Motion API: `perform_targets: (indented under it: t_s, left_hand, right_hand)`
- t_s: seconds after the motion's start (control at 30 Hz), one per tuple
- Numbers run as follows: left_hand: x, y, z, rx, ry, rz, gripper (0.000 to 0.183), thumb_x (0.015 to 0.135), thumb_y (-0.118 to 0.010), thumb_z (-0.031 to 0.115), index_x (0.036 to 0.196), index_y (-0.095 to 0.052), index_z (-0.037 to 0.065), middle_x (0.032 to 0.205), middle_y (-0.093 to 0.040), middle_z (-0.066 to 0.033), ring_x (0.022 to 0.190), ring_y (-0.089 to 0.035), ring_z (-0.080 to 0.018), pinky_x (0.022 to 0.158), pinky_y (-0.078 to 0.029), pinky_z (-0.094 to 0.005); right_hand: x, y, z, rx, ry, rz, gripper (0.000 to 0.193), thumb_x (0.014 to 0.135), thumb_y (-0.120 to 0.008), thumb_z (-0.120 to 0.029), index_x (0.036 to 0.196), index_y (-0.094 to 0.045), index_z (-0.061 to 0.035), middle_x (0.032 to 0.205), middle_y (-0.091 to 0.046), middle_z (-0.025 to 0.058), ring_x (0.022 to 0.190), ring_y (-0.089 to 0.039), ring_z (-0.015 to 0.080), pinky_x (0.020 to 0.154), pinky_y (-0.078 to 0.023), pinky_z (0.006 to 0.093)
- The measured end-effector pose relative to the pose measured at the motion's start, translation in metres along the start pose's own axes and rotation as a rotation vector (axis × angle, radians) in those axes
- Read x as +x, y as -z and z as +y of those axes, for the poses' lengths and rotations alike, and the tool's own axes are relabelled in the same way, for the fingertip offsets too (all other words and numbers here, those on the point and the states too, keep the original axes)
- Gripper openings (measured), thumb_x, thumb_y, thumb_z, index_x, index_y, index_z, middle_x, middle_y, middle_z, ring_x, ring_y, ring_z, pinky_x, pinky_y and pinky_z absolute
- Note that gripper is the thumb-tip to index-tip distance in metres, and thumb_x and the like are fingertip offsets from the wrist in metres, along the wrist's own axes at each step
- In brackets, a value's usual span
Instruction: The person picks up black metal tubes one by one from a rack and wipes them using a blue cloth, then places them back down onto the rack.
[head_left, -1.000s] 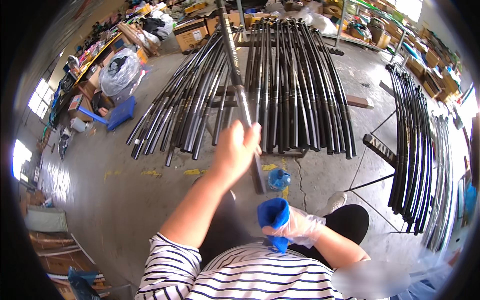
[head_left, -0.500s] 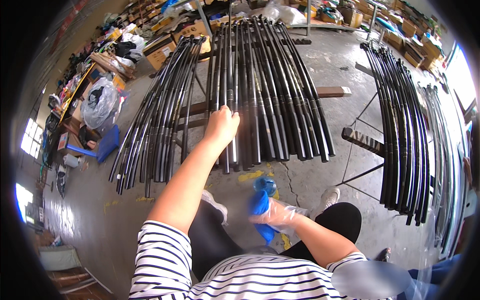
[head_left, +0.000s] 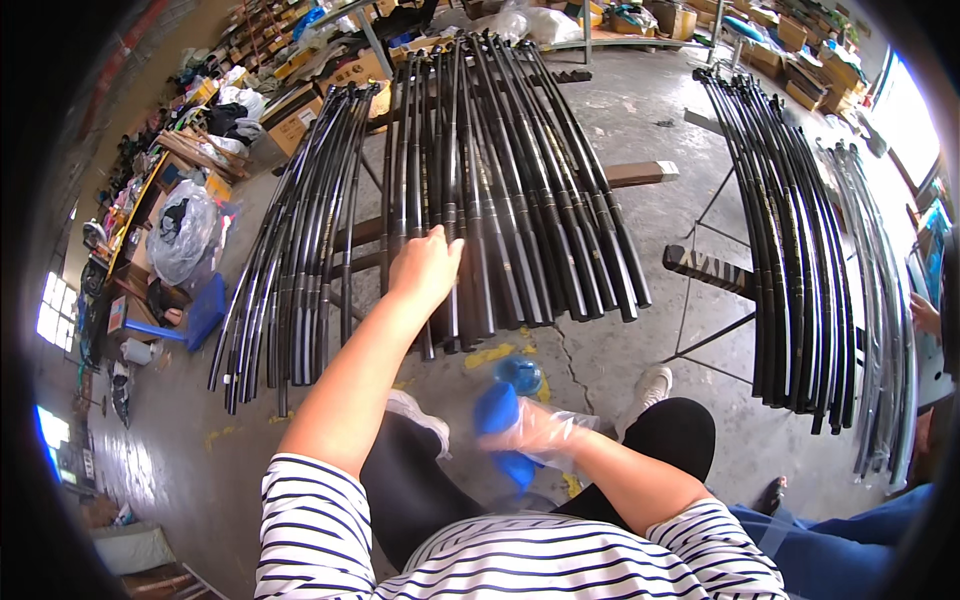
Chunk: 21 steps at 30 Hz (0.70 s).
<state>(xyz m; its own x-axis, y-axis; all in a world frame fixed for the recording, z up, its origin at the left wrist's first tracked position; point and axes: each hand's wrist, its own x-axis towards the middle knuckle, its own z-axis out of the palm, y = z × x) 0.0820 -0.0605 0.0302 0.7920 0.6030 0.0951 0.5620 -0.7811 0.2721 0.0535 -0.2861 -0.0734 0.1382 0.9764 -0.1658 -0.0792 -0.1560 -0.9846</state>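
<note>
we see the dark poles [head_left: 540, 255] lying side by side ahead, long axis running away from us, beneath our left hand [head_left: 425, 268] and on both sides of it; that hand is the nearer, fingers curled, though we cannot tell whether they grip a pole; our gloved right hand [head_left: 537, 428], closer to our body, clutches a blue cloth [head_left: 495, 408]

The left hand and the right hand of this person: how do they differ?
The left hand is bare, while the right hand wears a clear plastic glove. The left hand is out over the dark poles, though its grip is unclear; the right hand holds a blue cloth nearer the body. Both forearms emerge from striped sleeves.
</note>
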Motion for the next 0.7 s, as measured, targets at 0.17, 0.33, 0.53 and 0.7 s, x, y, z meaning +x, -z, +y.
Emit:
perform_targets:
  t_s: [0.17, 0.33, 0.53, 0.7]
  left_hand:
    - [-0.027, 0.026, -0.016, 0.1, -0.071, 0.016, 0.046, 0.084, -0.055, 0.039, 0.11, -0.053, 0.002, 0.074, -0.063, -0.0205, 0.073, -0.062, -0.0377, 0.066, -0.05, -0.0458]
    - [-0.067, 0.056, -0.131, 0.156, -0.078, 0.253, 0.032, 0.082, -0.057, 0.033, 0.099, -0.06, 0.006, 0.076, -0.064, -0.0163, 0.07, -0.063, -0.0331, 0.061, -0.05, -0.0419]
    - [-0.129, 0.113, -0.301, 0.245, 0.379, 0.502, 0.027, 0.075, -0.066, 0.024, 0.092, -0.063, 0.004, 0.084, -0.063, -0.0174, 0.083, -0.061, -0.0346, 0.072, -0.048, -0.0416]
    - [-0.151, 0.128, -0.391, 0.235, 0.659, 0.53, 0.031, 0.079, -0.064, 0.031, 0.096, -0.064, 0.005, 0.104, -0.059, -0.019, 0.1, -0.055, -0.0326, 0.086, -0.044, -0.0406]
  right_hand:
    - [0.0, 0.002, 0.006, -0.064, -0.133, 0.072, 0.02, 0.072, -0.071, -0.019, 0.079, -0.059, -0.0043, 0.069, -0.057, 0.0021, 0.065, -0.053, 0.0127, 0.063, -0.046, 0.0304]
    - [-0.01, -0.006, -0.006, 0.04, -0.153, 0.15, 0.02, 0.071, -0.074, -0.013, 0.08, -0.059, -0.0043, 0.075, -0.058, 0.0005, 0.068, -0.053, 0.0104, 0.063, -0.046, 0.0276]
    - [-0.007, -0.013, 0.018, 0.054, -0.269, 0.136, 0.033, 0.067, -0.076, -0.012, 0.092, -0.056, -0.0047, 0.082, -0.059, 0.0017, 0.074, -0.055, 0.0131, 0.067, -0.047, 0.0294]
    - [0.009, -0.004, 0.057, 0.17, -0.273, 0.112, 0.03, 0.067, -0.075, -0.009, 0.091, -0.056, -0.0053, 0.08, -0.058, 0.0012, 0.072, -0.055, 0.0133, 0.064, -0.046, 0.028]
